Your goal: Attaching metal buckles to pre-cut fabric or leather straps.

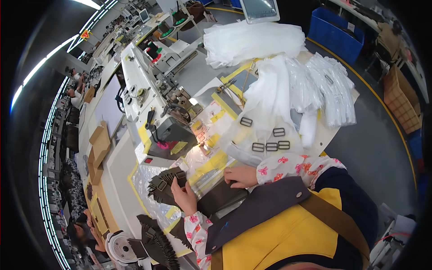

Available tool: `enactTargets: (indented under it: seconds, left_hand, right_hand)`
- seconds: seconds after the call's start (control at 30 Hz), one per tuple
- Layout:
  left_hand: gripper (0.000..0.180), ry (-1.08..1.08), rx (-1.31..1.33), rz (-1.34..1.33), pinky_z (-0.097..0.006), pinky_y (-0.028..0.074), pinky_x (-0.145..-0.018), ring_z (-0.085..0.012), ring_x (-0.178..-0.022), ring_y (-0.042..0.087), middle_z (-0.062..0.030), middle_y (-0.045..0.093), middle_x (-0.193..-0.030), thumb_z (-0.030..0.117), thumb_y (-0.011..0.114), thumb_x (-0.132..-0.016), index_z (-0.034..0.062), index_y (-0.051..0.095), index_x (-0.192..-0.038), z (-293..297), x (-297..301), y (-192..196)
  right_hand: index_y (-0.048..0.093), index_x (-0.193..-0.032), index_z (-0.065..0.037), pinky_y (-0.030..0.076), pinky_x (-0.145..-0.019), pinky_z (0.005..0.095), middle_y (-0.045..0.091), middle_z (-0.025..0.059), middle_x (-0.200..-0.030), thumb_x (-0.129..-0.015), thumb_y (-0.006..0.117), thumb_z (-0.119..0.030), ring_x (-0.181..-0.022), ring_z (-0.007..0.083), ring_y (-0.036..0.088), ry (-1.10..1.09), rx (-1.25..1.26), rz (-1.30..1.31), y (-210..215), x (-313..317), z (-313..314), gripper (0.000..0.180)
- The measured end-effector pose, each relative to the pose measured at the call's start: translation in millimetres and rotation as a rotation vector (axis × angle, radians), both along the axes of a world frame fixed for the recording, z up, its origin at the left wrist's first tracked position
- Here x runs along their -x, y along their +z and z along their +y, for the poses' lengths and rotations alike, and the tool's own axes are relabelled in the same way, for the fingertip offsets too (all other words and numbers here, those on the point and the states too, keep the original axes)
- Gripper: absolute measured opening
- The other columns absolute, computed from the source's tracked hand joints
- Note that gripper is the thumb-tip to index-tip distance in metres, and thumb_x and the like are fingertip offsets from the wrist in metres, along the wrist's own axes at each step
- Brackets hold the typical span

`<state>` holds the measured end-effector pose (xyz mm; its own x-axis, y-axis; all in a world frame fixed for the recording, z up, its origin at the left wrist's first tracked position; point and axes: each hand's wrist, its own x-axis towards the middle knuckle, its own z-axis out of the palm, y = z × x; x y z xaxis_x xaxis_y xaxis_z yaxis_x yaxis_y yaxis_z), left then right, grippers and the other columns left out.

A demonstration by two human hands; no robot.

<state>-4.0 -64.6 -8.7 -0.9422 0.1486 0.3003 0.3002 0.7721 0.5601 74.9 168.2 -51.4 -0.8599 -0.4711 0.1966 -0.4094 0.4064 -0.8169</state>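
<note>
My left hand (183, 197) is at a fanned stack of dark olive fabric straps (163, 191) with black buckles, its fingers closed at the stack's near edge. To its right, my right hand (243, 177) has its fingers curled on the dark fabric piece (222, 197) that lies between my hands and my lap. Part of that piece is hidden by my hands and apron. Just beyond stands a white sewing machine (143, 96), its lit needle area facing the work. Several loose black slider buckles (279, 132) rest on white translucent material to the right.
Bundles of white plastic-like material (254, 42) cover the table's far right. A second dark pleated bundle (155, 240) and a small white fan (121, 246) sit at the near left. Scissors (227, 84) lie past the machine. A blue bin (336, 35) stands on the floor.
</note>
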Motion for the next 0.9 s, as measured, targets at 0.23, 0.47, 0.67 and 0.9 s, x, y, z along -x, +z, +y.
enactTargets:
  seconds: [0.23,0.47,0.67,0.9]
  left_hand:
    - [0.017,-0.41,0.101,-0.126,-0.037,0.043,-0.063,-0.0327,-0.07,0.055,-0.0155,0.056,-0.076,0.017,0.055,-0.081,0.0014,0.06,-0.085,13,-31,0]
    - [0.025,-0.469,0.116,-0.411,-0.038,0.043,-0.059,-0.0328,-0.065,0.056,-0.0152,0.059,-0.071,0.024,0.053,-0.082,0.0014,0.062,-0.076,23,-7,2]
    - [0.033,-0.473,0.132,-0.539,-0.039,0.039,-0.055,-0.0384,-0.063,0.052,-0.0235,0.051,-0.066,0.028,0.049,-0.085,-0.0023,0.056,-0.074,29,-2,-10]
    - [0.016,-0.46,0.11,-0.173,-0.041,0.043,-0.059,-0.0364,-0.066,0.055,-0.0179,0.058,-0.07,0.018,0.053,-0.081,0.0032,0.058,-0.084,29,-10,-15]
  right_hand:
    - [0.056,-0.085,-0.002,0.045,-0.06,0.0335,0.057,0.0122,-0.08,-0.073,0.06,-0.018,-0.064,0.0239,0.058,-0.354,-0.091,-0.082,49,-4,86,0.02]
    - [0.056,-0.076,-0.001,0.045,-0.057,0.0338,0.058,0.0123,-0.068,-0.072,0.062,-0.017,-0.058,0.0259,0.056,-0.747,-0.333,-0.146,52,-25,154,0.017]
    - [0.051,-0.082,-0.003,0.044,-0.063,0.0403,0.054,0.0143,-0.081,-0.07,0.061,-0.015,-0.075,0.031,0.056,-0.525,-0.594,0.083,15,-16,102,0.02]
    - [0.049,-0.078,-0.003,0.043,-0.063,0.0416,0.053,0.0149,-0.081,-0.064,0.058,-0.012,-0.076,0.0312,0.055,-0.47,-0.592,-0.233,18,5,107,0.019]
